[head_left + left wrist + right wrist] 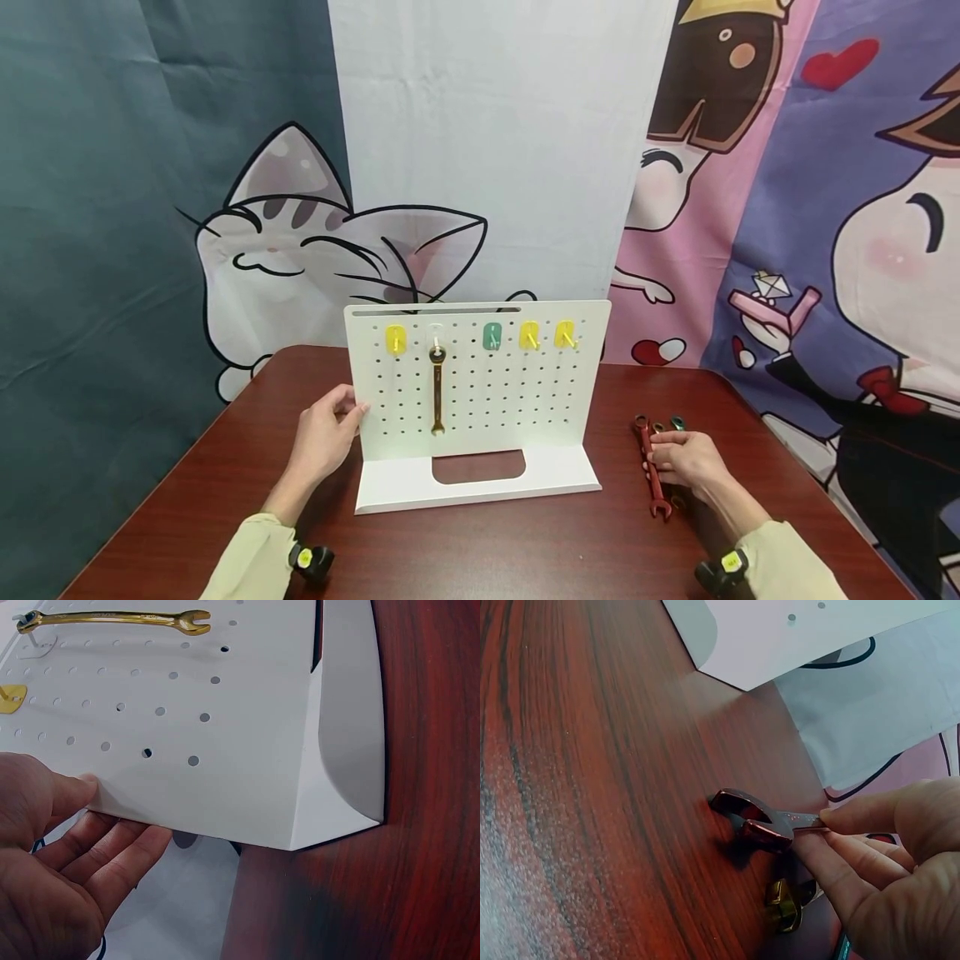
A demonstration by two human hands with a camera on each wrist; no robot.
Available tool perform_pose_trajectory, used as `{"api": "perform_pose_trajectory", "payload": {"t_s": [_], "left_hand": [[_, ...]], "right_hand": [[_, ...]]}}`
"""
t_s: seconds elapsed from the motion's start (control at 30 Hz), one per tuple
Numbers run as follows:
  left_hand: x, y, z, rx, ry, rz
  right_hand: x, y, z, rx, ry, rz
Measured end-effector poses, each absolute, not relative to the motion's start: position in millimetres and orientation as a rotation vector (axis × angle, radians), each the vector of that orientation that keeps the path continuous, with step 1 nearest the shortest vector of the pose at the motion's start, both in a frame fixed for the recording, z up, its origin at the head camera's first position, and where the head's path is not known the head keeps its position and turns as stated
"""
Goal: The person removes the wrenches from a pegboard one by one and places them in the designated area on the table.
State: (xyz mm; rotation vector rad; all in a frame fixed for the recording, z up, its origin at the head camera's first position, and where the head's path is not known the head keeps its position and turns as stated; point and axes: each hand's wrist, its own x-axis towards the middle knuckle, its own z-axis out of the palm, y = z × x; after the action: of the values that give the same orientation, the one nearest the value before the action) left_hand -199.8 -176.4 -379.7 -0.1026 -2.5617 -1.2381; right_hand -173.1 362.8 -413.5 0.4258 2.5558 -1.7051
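A white pegboard stand (510,392) rests on the table, its upright panel dotted with holes. At its left edge my left hand (326,433) grips the panel, thumb on the front and fingers behind, as the left wrist view shows. A gold combination wrench (437,392) hangs by its ring end from a clear hook (435,333). Right of the stand, my right hand (690,461) pinches a red combination wrench (651,475) by its shaft; its open end (754,821) points toward the right wrist camera. Beneath that hand lies a gold wrench (784,907), partly hidden.
Yellow hooks (396,340) and a green hook (492,336) sit along the panel's upper row. A green wrench end (678,423) shows beyond my right hand. The dark red wooden table (480,550) meets printed curtains (495,150) at the back.
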Motion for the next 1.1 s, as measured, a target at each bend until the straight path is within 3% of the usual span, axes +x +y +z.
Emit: {"api": "perform_pose_trajectory", "payload": {"t_s": [1.1], "left_hand": [[-199.3, -177.1, -380.2, -0.114, -2.562, -1.222]], "right_hand": [[-172.6, 353.0, -406.2, 0.529, 2.615, -1.615]]}}
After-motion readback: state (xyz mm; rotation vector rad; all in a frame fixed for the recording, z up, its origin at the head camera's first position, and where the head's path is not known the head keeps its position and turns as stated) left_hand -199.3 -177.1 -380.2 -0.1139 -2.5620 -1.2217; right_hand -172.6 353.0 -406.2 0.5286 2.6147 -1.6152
